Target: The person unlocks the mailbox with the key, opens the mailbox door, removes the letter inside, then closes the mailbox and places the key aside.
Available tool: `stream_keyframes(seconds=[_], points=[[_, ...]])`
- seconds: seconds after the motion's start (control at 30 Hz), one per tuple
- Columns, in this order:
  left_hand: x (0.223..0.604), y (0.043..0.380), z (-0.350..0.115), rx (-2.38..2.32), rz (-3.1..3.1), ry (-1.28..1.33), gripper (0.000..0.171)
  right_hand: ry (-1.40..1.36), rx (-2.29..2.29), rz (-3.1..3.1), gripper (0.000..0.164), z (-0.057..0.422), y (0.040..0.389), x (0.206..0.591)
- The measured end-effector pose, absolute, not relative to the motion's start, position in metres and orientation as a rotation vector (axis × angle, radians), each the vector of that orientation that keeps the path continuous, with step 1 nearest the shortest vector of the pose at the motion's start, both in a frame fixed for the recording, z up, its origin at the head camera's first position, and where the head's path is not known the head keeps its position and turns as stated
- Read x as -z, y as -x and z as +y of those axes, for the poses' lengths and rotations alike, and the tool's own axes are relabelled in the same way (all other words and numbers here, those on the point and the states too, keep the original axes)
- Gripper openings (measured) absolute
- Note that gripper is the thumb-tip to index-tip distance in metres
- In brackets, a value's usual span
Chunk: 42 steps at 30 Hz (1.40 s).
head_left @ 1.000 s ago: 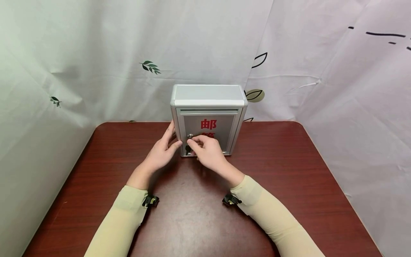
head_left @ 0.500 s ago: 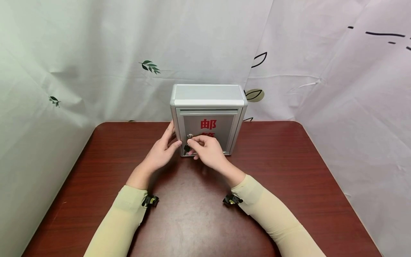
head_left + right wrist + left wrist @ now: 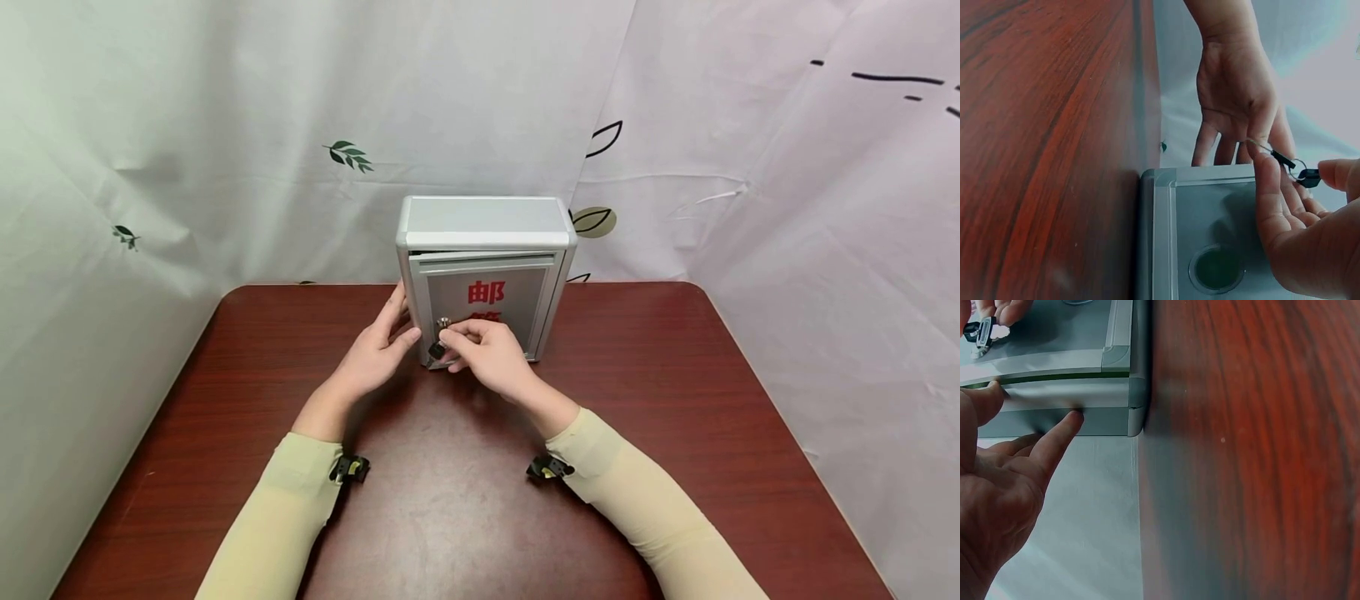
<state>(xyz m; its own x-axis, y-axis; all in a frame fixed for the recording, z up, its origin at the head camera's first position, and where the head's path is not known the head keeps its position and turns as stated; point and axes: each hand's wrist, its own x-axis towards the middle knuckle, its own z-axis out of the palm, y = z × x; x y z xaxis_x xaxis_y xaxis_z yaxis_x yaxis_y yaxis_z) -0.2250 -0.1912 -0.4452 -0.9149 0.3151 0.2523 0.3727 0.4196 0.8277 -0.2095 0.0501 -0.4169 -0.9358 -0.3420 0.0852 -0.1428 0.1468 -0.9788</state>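
Observation:
A silver metal mailbox (image 3: 483, 221) with red characters stands upright on the table. Its front door (image 3: 521, 292) is slightly ajar, with a dark gap along the top left. At the lock (image 3: 443, 322) on the door's left side, my right hand (image 3: 491, 354) pinches a black-headed key (image 3: 1310, 179) between thumb and fingers. A second key (image 3: 437, 350) dangles from the ring. My left hand (image 3: 375, 354) braces the mailbox's left side, fingers extended along it and thumb at the front edge. In the left wrist view, a thin gap runs along the door's edge.
The mailbox stands near the back edge of a dark red wooden table (image 3: 630, 400). White cloth (image 3: 465, 92) with leaf prints hangs behind and on both sides. A round window (image 3: 1216, 269) sits low on the door.
The door's left side has swung out slightly from the frame, opening a gap at the top. My right hand has moved slightly toward me with the key; the left hand is almost unmoved.

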Motion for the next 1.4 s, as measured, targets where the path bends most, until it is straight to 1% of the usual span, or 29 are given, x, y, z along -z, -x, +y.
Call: stream_keyframes(seconds=[0.7,1.4], points=[[0.446,0.224,-0.190,1.581,-2.558,0.634,0.085,0.527,1.887,2.092,0.028,0.071,0.196,0.422],[0.444,0.225,-0.190,1.555,-2.565,0.648,0.087,0.685,1.818,2.057,0.026,0.093,0.184,0.423]])
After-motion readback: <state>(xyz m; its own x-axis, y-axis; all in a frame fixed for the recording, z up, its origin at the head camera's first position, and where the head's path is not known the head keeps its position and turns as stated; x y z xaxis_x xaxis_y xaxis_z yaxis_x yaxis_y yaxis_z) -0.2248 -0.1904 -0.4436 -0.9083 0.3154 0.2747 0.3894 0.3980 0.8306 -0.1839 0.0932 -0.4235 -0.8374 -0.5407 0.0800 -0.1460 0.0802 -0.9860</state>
